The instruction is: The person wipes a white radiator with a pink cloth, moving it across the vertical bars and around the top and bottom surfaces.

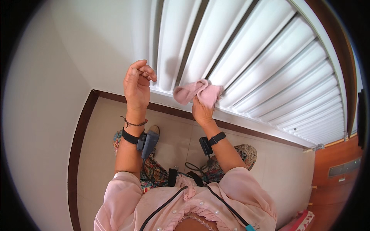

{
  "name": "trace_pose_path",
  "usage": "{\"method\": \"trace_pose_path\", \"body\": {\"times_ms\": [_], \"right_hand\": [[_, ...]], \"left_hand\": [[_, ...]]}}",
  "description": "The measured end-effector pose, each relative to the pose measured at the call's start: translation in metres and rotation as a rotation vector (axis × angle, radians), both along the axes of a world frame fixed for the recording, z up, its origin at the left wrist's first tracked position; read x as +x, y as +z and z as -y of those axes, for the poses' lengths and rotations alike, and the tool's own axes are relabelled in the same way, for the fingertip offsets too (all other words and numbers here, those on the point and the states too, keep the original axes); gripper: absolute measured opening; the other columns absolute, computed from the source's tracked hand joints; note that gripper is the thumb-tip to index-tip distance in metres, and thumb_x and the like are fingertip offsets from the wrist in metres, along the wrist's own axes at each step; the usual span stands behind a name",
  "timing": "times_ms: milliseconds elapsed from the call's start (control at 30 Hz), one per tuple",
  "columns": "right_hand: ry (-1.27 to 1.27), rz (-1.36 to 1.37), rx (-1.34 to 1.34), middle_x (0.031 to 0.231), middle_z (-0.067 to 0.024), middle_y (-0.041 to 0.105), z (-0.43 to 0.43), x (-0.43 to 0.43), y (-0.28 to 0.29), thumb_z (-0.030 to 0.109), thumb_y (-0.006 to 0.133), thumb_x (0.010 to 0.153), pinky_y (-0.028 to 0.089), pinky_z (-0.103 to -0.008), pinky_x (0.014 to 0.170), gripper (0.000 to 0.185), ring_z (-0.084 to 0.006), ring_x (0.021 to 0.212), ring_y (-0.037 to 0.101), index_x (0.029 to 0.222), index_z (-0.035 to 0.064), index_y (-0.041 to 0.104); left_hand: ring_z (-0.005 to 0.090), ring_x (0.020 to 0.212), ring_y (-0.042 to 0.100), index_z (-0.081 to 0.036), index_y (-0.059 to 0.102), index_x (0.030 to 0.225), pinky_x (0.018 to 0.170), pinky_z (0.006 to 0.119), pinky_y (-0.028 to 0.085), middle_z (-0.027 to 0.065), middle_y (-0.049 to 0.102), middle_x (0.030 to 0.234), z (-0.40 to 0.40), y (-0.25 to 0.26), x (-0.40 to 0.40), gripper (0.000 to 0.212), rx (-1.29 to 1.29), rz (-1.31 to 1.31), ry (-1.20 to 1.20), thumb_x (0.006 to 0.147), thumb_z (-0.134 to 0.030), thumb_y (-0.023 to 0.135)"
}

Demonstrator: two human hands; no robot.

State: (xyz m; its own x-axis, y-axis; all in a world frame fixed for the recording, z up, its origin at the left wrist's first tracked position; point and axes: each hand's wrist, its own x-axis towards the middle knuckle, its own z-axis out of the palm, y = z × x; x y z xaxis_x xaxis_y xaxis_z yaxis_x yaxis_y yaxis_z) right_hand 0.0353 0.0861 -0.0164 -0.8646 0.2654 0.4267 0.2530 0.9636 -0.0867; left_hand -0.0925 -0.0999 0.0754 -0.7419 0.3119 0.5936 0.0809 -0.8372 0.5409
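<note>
A bunched pink cloth (199, 91) is in my right hand (202, 111), against the lower ends of the upright slats of a white ribbed radiator (231, 63). The cloth hides most of my right fingers. My left hand (138, 83) is raised near the radiator's left end, palm turned inward, with its fingers loosely curled and nothing in them. Whether its fingertips touch the nearest slat, I cannot tell.
A pale wall (52, 95) meets a dark brown skirting strip (75, 161) at my left. Light floor tiles (170, 135) lie under my shoes. A reddish-brown wooden cabinet (329, 190) stands at the right, near a pink and red item (300, 221). Black cables run from wrist-worn devices.
</note>
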Motion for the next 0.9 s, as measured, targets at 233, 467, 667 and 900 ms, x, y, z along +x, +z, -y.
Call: {"method": "trace_pose_path", "body": {"times_ms": [233, 467, 667, 900], "right_hand": [[-0.008, -0.665, 0.284, 0.126, -0.0251, 0.034, -0.028, -0.024, 0.131, 0.019, 0.053, 0.069, 0.021, -0.0568, 0.093, 0.051, -0.0425, 0.118, 0.029, 0.116, 0.0020, 0.043], [-0.009, -0.862, 0.410, 0.127, -0.0170, 0.038, -0.060, -0.012, 0.195, 0.019, 0.049, 0.069, 0.026, -0.0523, 0.089, 0.056, -0.0352, 0.111, 0.040, 0.122, 0.0052, 0.040], [-0.034, -0.378, 0.017, 0.126, -0.0269, 0.034, -0.011, 0.037, 0.000, 0.009, 0.045, 0.076, 0.022, -0.0523, 0.096, 0.046, -0.0416, 0.117, 0.031, 0.120, -0.0049, 0.038], [-0.139, -0.642, 0.209, 0.118, -0.0288, 0.036, -0.050, 0.022, 0.120, 0.014, 0.051, 0.074, 0.022, -0.0492, 0.094, 0.048, -0.0440, 0.113, 0.031, 0.117, -0.0047, 0.040]], "left_hand": [[0.0160, 0.068, 0.050, 0.000, 0.050, 0.104, 0.062, 0.028, 0.041, 0.0059, 0.055, 0.077, -0.012, -0.001, 0.000, 0.031, -0.030, 0.089, -0.009, 0.088, -0.024, 0.038], [0.0152, 0.066, 0.051, 0.000, 0.051, 0.101, 0.059, 0.026, 0.041, 0.0064, 0.055, 0.075, -0.026, 0.007, 0.002, 0.031, -0.071, 0.141, -0.050, 0.088, -0.025, 0.039], [0.0154, 0.065, 0.051, 0.000, 0.051, 0.100, 0.059, 0.026, 0.042, 0.0062, 0.055, 0.074, -0.045, 0.011, 0.009, 0.029, -0.105, 0.186, -0.130, 0.087, -0.024, 0.042], [0.0146, 0.064, 0.051, -0.001, 0.052, 0.098, 0.058, 0.026, 0.042, 0.0055, 0.055, 0.073, -0.058, 0.012, 0.016, 0.026, -0.185, 0.131, -0.119, 0.087, -0.023, 0.044]]}}
